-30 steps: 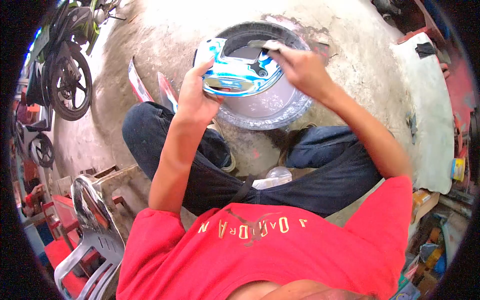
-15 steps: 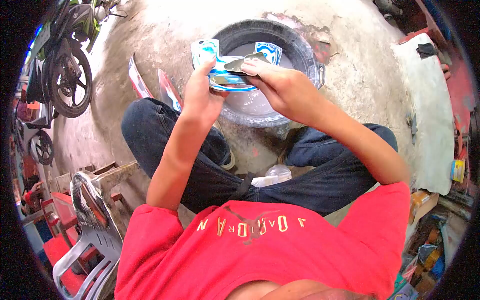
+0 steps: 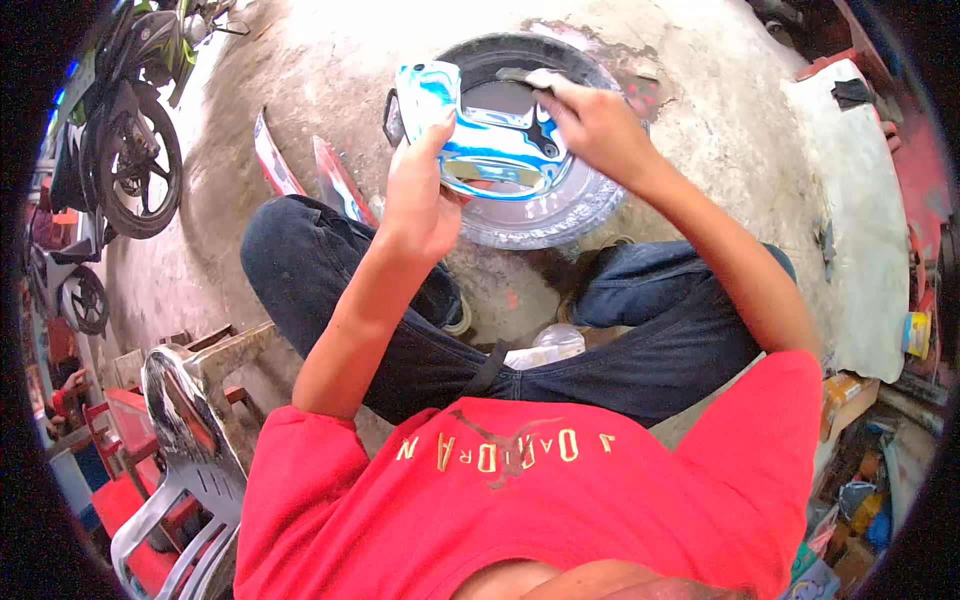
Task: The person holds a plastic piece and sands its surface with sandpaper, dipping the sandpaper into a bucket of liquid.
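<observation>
Grips between thumb and fingers of the left hand a blue-and-white panel, and pinches in the right hand a grey sheet by the panel's right end, perhaps touching, above a dark basin. Appears mid-rub; likely calls next for steady left support, even pressure.

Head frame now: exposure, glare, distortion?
Head view: strong fisheye bowing, black corners; head view: concrete floor washed out toward the top; head view: pale streaks on the glossy blue-and-white part in the left hand, glare or pattern, can't tell.
</observation>
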Motion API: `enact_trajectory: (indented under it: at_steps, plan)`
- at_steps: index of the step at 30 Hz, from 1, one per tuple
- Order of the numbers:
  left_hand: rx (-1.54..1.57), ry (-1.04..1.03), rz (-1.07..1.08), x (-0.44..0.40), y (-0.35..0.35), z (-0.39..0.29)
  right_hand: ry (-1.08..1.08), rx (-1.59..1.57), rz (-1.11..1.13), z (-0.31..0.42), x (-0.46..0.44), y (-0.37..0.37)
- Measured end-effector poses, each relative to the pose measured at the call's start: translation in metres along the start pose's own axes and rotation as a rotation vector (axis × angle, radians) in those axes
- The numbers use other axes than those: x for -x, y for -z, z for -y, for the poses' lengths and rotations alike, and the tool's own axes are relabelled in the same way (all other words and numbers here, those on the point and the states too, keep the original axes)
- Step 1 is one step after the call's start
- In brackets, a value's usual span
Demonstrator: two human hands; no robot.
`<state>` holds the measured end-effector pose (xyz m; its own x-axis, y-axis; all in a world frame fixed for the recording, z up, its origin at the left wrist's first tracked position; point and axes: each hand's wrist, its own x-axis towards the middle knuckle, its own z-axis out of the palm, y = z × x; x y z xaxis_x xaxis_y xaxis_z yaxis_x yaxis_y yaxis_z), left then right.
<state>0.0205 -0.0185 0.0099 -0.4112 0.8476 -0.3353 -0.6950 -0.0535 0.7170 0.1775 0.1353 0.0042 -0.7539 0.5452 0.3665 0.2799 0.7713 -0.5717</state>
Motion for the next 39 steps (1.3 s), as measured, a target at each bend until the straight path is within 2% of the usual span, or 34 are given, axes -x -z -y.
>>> enact_trajectory:
  at_steps: [2, 5, 8, 10, 11, 14, 16, 18, 20, 22, 24, 26, 28, 30, 32, 34, 36, 38, 39]
  plan:
    - [-0.003, 0.048, -0.012, 0.004, -0.005, -0.003, 0.017, 0.054, -0.058, -0.014, -0.002, -0.003]
    - [-0.016, 0.054, -0.031, 0.000, 0.000, -0.009, 0.165, -0.062, -0.006, 0.030, 0.011, -0.001]
    - [-0.020, 0.038, -0.036, 0.000, 0.000, -0.013, 0.229, -0.055, -0.033, 0.035, 0.013, -0.001]
    - [-0.015, 0.038, -0.042, 0.000, -0.001, -0.014, 0.078, 0.037, -0.002, 0.008, 0.003, 0.010]
    - [-0.016, 0.044, -0.064, 0.002, -0.005, -0.017, -0.083, 0.120, 0.078, -0.004, -0.003, 0.017]
    - [-0.004, 0.043, -0.080, -0.001, -0.006, -0.026, -0.116, 0.010, 0.099, 0.021, 0.002, 0.025]
    - [0.012, 0.053, -0.063, -0.006, 0.007, -0.030, 0.171, -0.054, 0.078, 0.045, 0.014, 0.018]
    - [0.025, 0.079, -0.016, -0.016, 0.019, -0.032, 0.370, 0.033, 0.064, 0.054, 0.018, 0.015]
    - [0.037, 0.083, -0.013, -0.018, 0.018, -0.033, 0.270, -0.048, 0.107, 0.038, 0.007, 0.026]
    - [0.052, 0.110, 0.026, -0.023, 0.027, -0.035, 0.032, 0.049, 0.114, 0.014, -0.007, 0.037]
    - [0.081, 0.121, 0.002, -0.023, 0.026, -0.036, -0.079, 0.230, 0.155, -0.012, -0.009, 0.040]
    - [0.102, 0.127, 0.030, -0.026, 0.027, -0.039, 0.115, 0.064, 0.044, 0.016, 0.001, 0.035]
    - [0.110, 0.144, 0.095, -0.026, 0.035, -0.041, 0.364, 0.047, 0.017, 0.040, 0.015, 0.024]
    - [0.094, 0.109, -0.009, -0.024, 0.024, -0.037, 0.406, 0.002, -0.025, 0.050, 0.019, 0.019]
    - [0.093, 0.085, -0.082, -0.019, 0.014, -0.037, 0.264, 0.022, 0.086, 0.020, 0.010, 0.024]
    - [0.138, 0.150, 0.037, -0.028, 0.033, -0.039, 0.034, 0.138, 0.120, 0.002, -0.005, 0.038]
    - [0.161, 0.178, 0.097, -0.033, 0.041, -0.040, -0.028, 0.130, 0.137, 0.008, -0.003, 0.042]
    - [0.166, 0.170, 0.089, -0.028, 0.039, -0.041, 0.194, 0.044, 0.076, 0.028, 0.010, 0.027]
    - [0.162, 0.160, 0.075, -0.027, 0.035, -0.040, 0.270, -0.036, 0.134, 0.048, 0.015, 0.030]
